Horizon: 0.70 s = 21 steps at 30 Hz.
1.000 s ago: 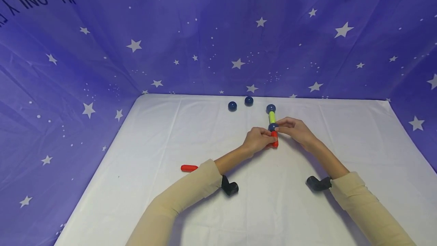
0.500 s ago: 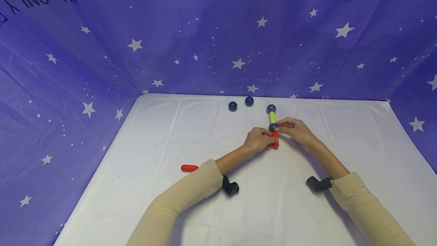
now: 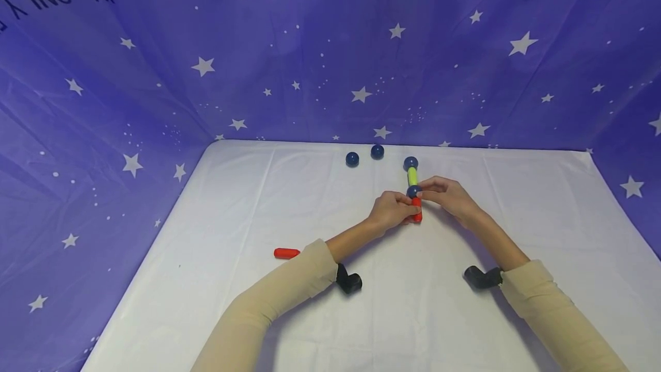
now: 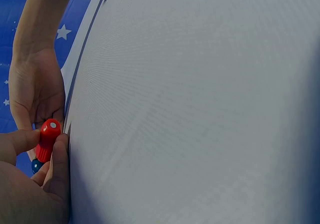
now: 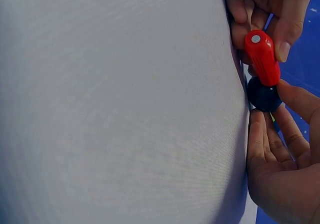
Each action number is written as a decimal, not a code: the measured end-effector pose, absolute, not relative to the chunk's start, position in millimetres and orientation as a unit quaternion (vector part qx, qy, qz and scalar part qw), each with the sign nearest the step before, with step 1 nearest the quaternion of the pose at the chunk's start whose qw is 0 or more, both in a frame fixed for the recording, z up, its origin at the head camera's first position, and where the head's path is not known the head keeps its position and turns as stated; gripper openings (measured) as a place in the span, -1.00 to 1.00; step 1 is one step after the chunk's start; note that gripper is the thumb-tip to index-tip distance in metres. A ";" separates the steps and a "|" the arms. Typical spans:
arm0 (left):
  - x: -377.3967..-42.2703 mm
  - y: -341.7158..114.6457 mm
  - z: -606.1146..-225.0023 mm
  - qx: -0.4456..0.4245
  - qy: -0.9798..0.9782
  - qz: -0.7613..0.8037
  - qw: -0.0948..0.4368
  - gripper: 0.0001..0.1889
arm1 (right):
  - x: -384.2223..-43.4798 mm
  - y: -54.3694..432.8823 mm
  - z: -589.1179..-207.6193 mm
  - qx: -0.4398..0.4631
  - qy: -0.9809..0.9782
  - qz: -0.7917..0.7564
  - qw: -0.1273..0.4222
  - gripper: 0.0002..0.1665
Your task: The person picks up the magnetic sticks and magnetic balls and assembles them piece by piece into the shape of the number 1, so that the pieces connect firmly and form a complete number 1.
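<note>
In the head view my left hand (image 3: 389, 211) pinches a red magnetic rod (image 3: 417, 210) between thumb and fingers. A silver disc shows on the rod's near end in both wrist views. The far end meets a blue ball (image 5: 264, 93). My right hand (image 3: 449, 198) holds that ball, thumb on one side and fingers on the other. Beyond it a yellow-green rod (image 3: 412, 177) runs on in line to a second blue ball (image 3: 411, 163). A bit of red also shows beneath my left fingers, mostly hidden.
Two loose blue balls, one ball (image 3: 352, 159) left of the other ball (image 3: 377, 151), lie near the back edge of the white-covered table (image 3: 248, 200). Another red rod (image 3: 286, 253) lies beside the left sleeve, partly covered by it. Purple star-patterned cloth (image 3: 310, 62) walls the back and sides.
</note>
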<state>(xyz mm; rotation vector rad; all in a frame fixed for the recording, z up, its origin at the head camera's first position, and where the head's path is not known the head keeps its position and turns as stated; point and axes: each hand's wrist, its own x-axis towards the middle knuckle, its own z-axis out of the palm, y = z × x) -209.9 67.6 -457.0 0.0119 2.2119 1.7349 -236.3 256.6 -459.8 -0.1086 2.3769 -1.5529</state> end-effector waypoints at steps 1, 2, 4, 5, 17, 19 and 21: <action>-210.0 67.8 -457.0 0.003 0.776 0.609 0.165 -0.86 | -236.4 256.7 -459.6 -0.038 0.827 -0.541 0.150 -0.46; -210.2 68.0 -457.3 0.003 0.776 0.608 0.165 -0.85 | -236.4 256.7 -459.4 -0.038 0.827 -0.540 0.151 -0.46; -210.6 68.3 -457.8 0.002 0.777 0.607 0.165 -0.85 | -236.4 256.6 -459.1 -0.038 0.826 -0.541 0.152 -0.46; -210.9 68.5 -458.1 0.002 0.777 0.607 0.165 -0.85 | -236.2 256.6 -458.8 -0.037 0.825 -0.543 0.153 -0.47; -211.3 69.5 -457.8 -0.003 0.783 0.601 0.162 -0.86 | -235.6 255.9 -458.0 -0.034 0.825 -0.542 0.155 -0.47; -211.6 69.8 -457.7 -0.003 0.787 0.596 0.161 -0.86 | -235.7 255.6 -457.8 -0.033 0.827 -0.539 0.155 -0.47; -211.9 69.9 -457.6 -0.003 0.790 0.592 0.160 -0.86 | -235.9 255.1 -457.9 -0.031 0.828 -0.538 0.155 -0.47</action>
